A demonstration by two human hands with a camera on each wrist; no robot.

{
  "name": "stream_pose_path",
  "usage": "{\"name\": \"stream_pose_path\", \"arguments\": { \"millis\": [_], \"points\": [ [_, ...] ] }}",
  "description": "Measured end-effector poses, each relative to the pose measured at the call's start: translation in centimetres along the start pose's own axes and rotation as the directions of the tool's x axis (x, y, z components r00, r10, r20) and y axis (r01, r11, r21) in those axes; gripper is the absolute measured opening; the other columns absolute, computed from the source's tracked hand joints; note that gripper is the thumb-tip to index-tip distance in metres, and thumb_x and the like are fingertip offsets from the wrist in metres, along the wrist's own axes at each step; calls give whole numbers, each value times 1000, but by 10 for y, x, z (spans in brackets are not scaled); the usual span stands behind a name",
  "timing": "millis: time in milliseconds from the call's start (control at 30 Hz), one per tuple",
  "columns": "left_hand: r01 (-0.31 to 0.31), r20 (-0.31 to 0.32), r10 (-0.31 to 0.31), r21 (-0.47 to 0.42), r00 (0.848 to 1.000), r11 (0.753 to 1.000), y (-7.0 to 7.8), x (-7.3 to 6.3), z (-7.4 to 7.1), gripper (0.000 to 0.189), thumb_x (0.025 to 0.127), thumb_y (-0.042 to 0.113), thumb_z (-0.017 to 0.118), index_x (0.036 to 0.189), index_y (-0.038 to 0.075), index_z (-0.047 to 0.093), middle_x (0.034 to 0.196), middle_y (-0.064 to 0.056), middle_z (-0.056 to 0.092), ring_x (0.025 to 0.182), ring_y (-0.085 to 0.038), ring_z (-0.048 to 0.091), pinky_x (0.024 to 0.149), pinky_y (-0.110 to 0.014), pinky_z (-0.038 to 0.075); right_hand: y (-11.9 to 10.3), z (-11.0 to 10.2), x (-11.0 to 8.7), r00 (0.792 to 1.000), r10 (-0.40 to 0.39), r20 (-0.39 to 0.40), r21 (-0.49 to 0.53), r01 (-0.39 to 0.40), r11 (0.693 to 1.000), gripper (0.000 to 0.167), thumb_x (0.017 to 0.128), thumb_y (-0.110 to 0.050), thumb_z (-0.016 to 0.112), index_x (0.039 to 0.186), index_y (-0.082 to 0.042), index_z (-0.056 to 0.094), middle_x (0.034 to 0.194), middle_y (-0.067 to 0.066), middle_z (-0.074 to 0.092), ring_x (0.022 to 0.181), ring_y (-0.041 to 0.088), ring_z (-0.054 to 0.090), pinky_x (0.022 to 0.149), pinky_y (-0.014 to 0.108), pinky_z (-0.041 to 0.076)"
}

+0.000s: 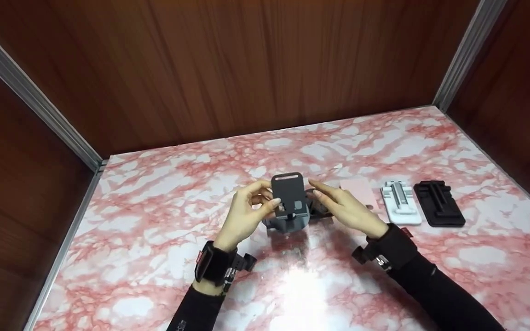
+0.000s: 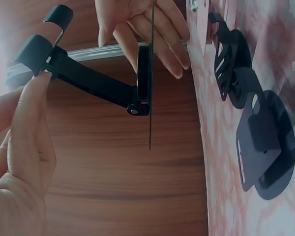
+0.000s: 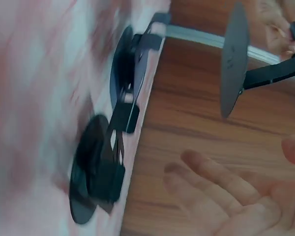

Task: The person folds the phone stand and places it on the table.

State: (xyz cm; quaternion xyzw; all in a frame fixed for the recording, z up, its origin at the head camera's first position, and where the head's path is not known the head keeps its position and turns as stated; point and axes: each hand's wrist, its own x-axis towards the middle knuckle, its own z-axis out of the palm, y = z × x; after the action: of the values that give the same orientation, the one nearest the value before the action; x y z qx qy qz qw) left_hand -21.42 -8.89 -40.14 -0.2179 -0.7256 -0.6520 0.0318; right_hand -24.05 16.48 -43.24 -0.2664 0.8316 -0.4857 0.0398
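Observation:
A dark phone stand [image 2: 96, 78] is raised over the table, its hinged arm spread out from the base. My left hand [image 1: 242, 209] pinches it by the hooked end, thumb on the slotted plate [image 1: 288, 193]. In the left wrist view the left hand [image 2: 27, 142] has its fingertips at the hooks, and the base appears edge-on. The right wrist view shows the stand's round base [image 3: 234, 61] from its flat side. My right hand [image 1: 345, 207] hovers beside the stand, apart from it; in its own wrist view the right hand [image 3: 231, 196] has extended fingers and holds nothing.
Below the hands, a grey stand [image 2: 263, 142] and a black stand [image 2: 231, 64] rest on the marbled table [image 1: 164, 239]. To the right lie a pink stand [image 1: 359, 191], a white stand [image 1: 401, 204] and a folded black stand [image 1: 440, 204]. Wood-grain panels [image 1: 246, 69] enclose the table.

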Motion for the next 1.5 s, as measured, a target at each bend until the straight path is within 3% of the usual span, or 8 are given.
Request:
{"name": "stream_pose_path", "arguments": {
  "millis": [67,133,233,533,767,1033,1267,1500],
  "points": [
    [-4,5,4,4,1000,1000,-1,0,2,23,88,2,70,108,-7,62,85,-7,59,72,-17,64,64,-35,60,1,0,1,997,41,58,165,-50,985,53,106,-27,41,149,3,31,136,26,51,124,35,51,104,48,41],
    [-11,8,11,7,1000,1000,-1,0,3,23,88,2,70,108,-7,62,85,-8,59,71,-18,63,63,-35,59,2,0,1,990,73,118,313,-107,944,55,105,-25,43,149,4,28,140,28,46,125,36,50,103,45,42],
    [-20,15,20,6,1000,1000,-2,0,5,22,89,1,69,107,-8,60,84,-8,59,69,-18,63,63,-35,59,4,2,3,981,82,176,444,-153,883,57,104,-21,48,148,8,27,143,27,42,124,34,51,101,40,44],
    [-21,20,20,8,1000,1000,-2,0,10,21,88,-1,69,105,-8,60,84,-7,59,69,-18,63,63,-40,59,10,6,4,976,75,206,542,-178,821,47,100,-9,53,141,9,41,125,18,62,98,17,66,82,27,54],
    [-46,14,46,21,999,999,-2,0,11,20,88,-1,69,105,-7,62,83,-8,61,69,-18,63,62,-36,59,8,9,4,975,164,152,591,-223,775,48,93,5,56,138,12,39,110,18,67,97,23,67,85,39,55],
    [-45,-24,46,67,999,997,-1,1,14,10,88,-5,67,96,-10,62,80,-7,62,68,-16,60,61,-23,53,6,10,4,979,171,109,615,-201,762,46,95,9,50,138,16,36,110,12,66,94,20,67,82,36,56],
    [-88,-28,92,110,995,990,26,-5,18,8,91,-2,63,86,-8,63,77,-16,63,70,-17,57,68,-23,48,4,11,3,986,146,80,642,-163,749,39,94,10,51,131,14,40,112,19,64,94,26,67,83,40,56],
    [-87,14,86,76,996,993,23,-6,20,12,93,1,63,85,-9,62,78,-22,65,61,-17,53,58,-20,45,-3,8,3,992,127,12,586,-109,803,31,92,15,48,121,8,44,110,21,65,90,25,69,80,41,56]
  ]
}}
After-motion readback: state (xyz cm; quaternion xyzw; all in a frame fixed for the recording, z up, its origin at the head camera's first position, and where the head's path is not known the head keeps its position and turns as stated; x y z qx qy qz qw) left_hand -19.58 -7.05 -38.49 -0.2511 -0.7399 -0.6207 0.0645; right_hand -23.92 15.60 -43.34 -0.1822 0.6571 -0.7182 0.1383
